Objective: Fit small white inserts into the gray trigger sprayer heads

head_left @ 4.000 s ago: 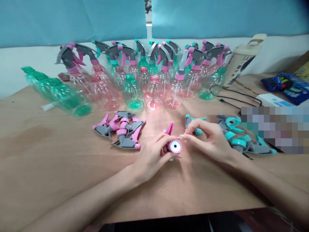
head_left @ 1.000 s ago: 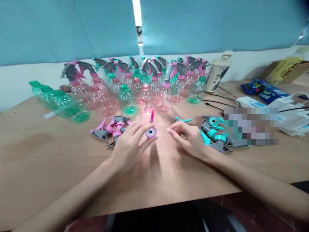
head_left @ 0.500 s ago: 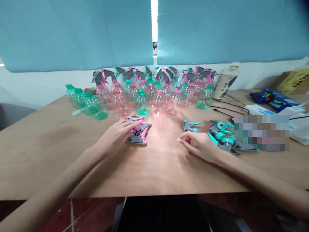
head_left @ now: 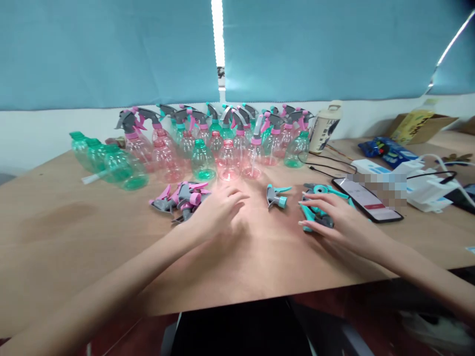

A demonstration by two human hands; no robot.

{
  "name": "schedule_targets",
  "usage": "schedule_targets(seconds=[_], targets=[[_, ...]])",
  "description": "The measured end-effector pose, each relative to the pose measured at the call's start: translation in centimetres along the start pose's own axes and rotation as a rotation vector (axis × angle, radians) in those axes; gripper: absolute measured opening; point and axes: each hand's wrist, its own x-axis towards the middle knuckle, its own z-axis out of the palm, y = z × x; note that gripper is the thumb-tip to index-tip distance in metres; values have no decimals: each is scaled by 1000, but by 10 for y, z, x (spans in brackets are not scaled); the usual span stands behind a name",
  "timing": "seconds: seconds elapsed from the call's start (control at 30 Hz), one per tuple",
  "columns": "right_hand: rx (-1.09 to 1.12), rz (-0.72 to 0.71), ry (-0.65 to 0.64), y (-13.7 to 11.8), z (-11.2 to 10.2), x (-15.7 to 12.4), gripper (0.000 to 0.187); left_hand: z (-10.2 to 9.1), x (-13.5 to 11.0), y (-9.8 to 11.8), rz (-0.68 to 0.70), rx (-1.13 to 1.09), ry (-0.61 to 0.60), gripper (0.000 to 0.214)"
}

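My left hand (head_left: 217, 211) lies on the wooden table (head_left: 55, 232) with its fingers spread, holding nothing, just right of a heap of pink and grey spray heads (head_left: 181, 195). My right hand (head_left: 334, 223) rests flat, fingers stretched out, on top of a heap of teal and grey spray heads (head_left: 319, 207). One teal spray head (head_left: 276, 196) lies alone between my hands. Behind them stand several clear pink and green bottles (head_left: 228, 160), some with spray heads fitted.
Green bottles (head_left: 107, 163) lie on their sides at the back left. A phone (head_left: 365, 199), white boxes with cables (head_left: 426, 183), a blue packet (head_left: 384, 148), a beige jug (head_left: 325, 127) and a cardboard box (head_left: 419, 123) fill the right side.
My left hand has left the pink spray heads, where it put one down, and moved right onto bare table. My right hand shifted right onto the teal spray heads and flattened.
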Motion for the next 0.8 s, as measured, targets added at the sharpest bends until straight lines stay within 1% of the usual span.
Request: schedule_targets(seconds=[0.13,0.23,0.27,0.3,0.37,0.43,0.5,0.6,0.7,0.8], targets=[[-94,104,-42,18,6,-7,70,33,34,15,68,-53,-52,25],[-136,163,-12,31,11,-5,91,50,56,23,126,-66,-68,32],[-147,194,-8,36,12,-4,95,54,63,25,145,-57,-76,36],[-151,232,-14,40,14,-2,96,58,69,26,160,-42,-86,40],[-124,338,-22,49,19,3,90,65,78,28,176,-5,-109,45],[-57,439,-4,56,25,9,83,71,83,27,185,19,-127,39],[3,481,23,60,31,15,78,74,84,26,192,26,-134,33],[47,451,28,57,39,25,75,72,79,22,182,31,-129,39],[125,385,38,47,43,34,70,64,70,19,143,23,-112,44],[214,321,51,35,47,43,67,56,56,14,99,8,-95,40]])
